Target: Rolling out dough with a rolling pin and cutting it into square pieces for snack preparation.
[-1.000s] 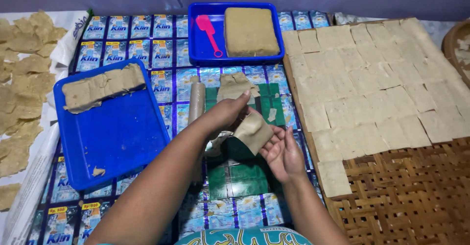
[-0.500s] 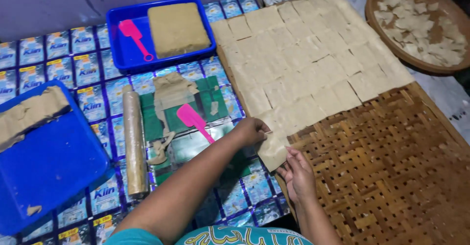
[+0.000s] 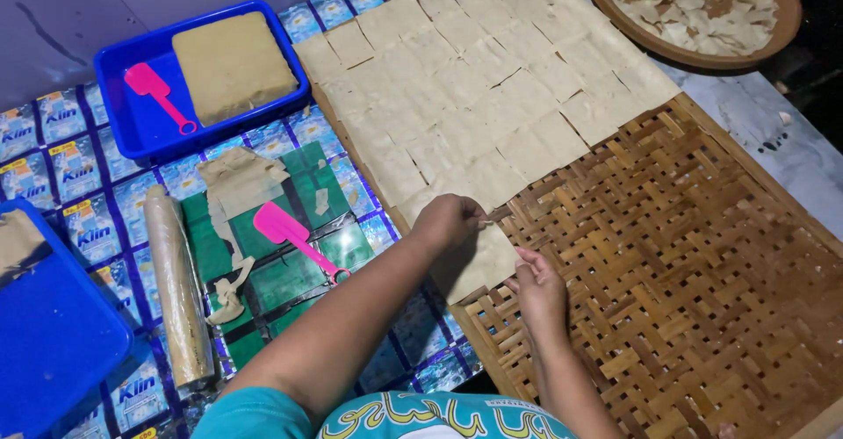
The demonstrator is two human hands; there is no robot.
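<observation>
Both hands are holding one thin square dough sheet (image 3: 481,262) at the near-left corner of the woven bamboo tray (image 3: 685,255) — the left hand (image 3: 450,221) is pinching its upper edge, the right hand (image 3: 537,288) is gripping its lower right edge, each grip closed narrowly on the sheet. The sheet is lying just below the rows of laid-out dough squares (image 3: 492,88) covering the tray's far half. To the left, a pink scraper (image 3: 294,237) and a rolling pin (image 3: 178,285) are resting on the plastic-covered mat (image 3: 79,176) — a blue tray (image 3: 140,127) holding a dough block (image 3: 233,66) is sitting beyond them.
</observation>
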